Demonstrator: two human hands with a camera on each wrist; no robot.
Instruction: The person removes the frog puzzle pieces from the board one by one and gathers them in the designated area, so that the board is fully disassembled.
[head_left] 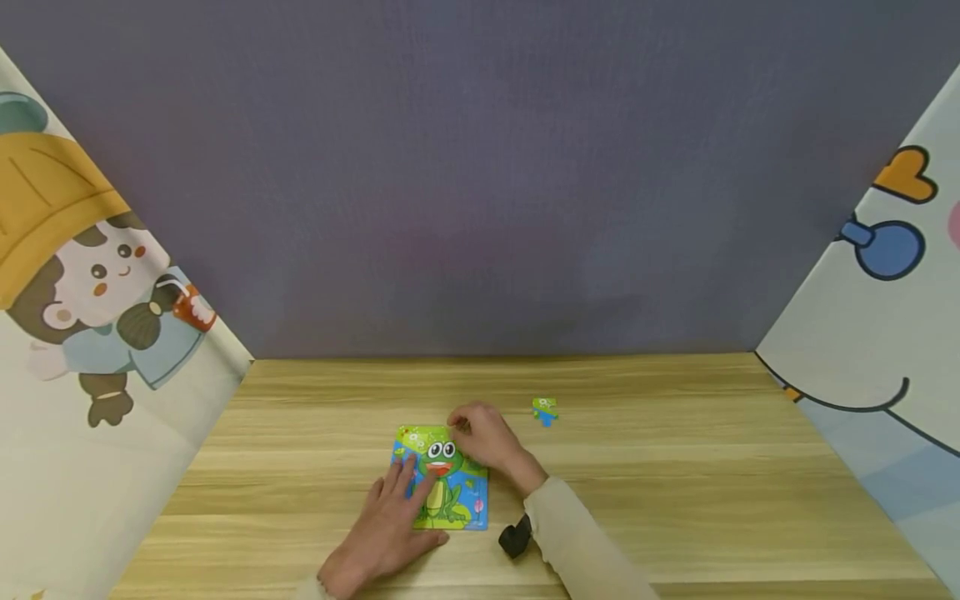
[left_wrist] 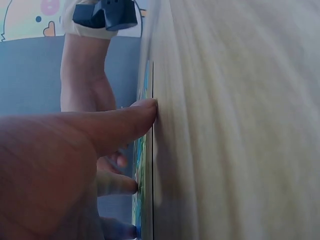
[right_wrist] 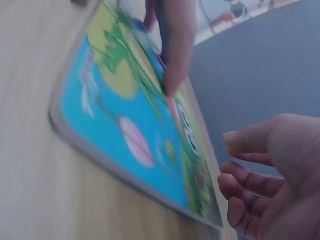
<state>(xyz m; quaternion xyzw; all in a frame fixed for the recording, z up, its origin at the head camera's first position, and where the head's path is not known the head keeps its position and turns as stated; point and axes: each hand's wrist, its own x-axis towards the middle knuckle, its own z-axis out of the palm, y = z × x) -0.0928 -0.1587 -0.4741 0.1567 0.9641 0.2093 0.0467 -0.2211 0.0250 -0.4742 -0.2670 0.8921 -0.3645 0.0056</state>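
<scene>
A square frog jigsaw puzzle (head_left: 474, 492), green and blue in a thin board with rounded corners, lies flat on the wooden table. My left hand (head_left: 393, 518) rests over its left side, straight fingers spread on the picture and thumb at the near edge; in the left wrist view the thumb (left_wrist: 125, 120) lies across the board's edge. Over the far right corner is my right hand (head_left: 486, 435), hiding that part of the puzzle. Its fingers (right_wrist: 255, 182) are loosely bent, with no piece visible between them. A loose puzzle piece (head_left: 545, 410), green and blue, lies beyond it.
The wooden table (head_left: 675, 483) ends at a dark grey padded wall (head_left: 480, 208). Side panels with cartoon prints stand left (head_left: 172, 400) and right (head_left: 840, 333). A black device (head_left: 515, 537) sits by the right sleeve.
</scene>
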